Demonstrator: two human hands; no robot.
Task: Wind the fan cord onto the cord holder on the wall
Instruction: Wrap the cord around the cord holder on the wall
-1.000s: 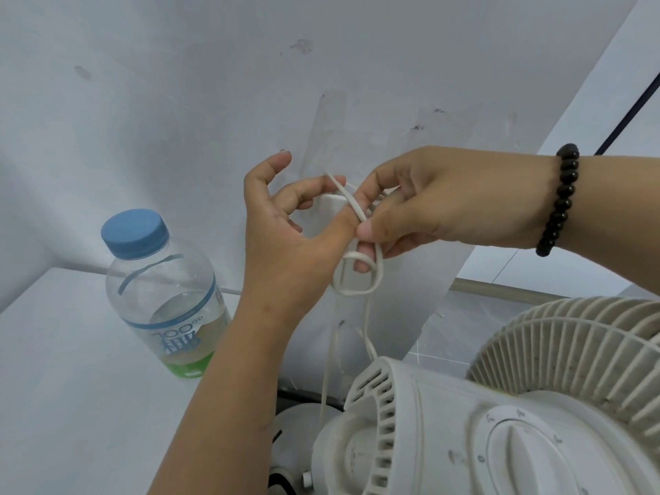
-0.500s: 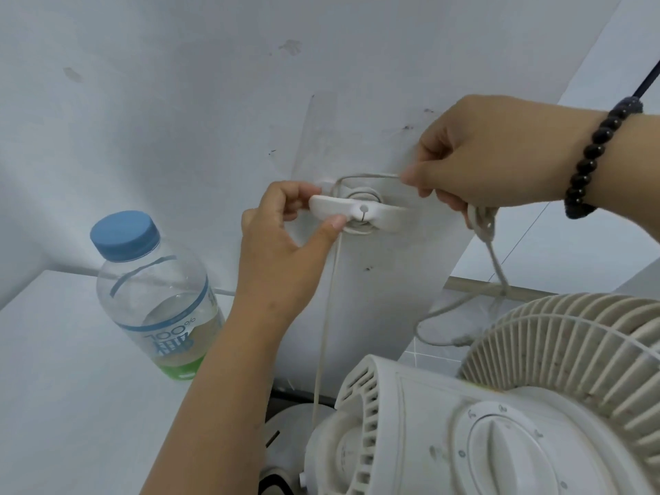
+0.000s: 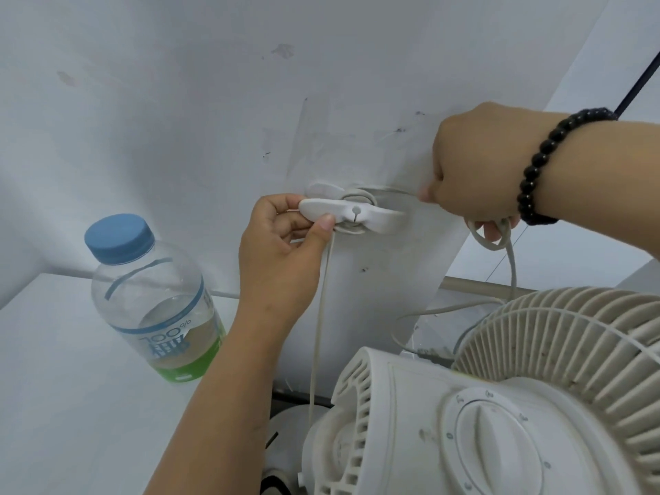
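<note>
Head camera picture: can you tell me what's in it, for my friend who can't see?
A left hand pinches the white cord holder on the wall while the right hand pulls the fan cord round it. A white fan sits below, a water bottle to the left.

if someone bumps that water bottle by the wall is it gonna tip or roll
The water bottle probably tips fairly easily: it stands tall, and only its lower part holds liquid, so it looks light. Once on its side, its round body would likely roll. The blue cap is on, so spilling seems unlikely.
</note>
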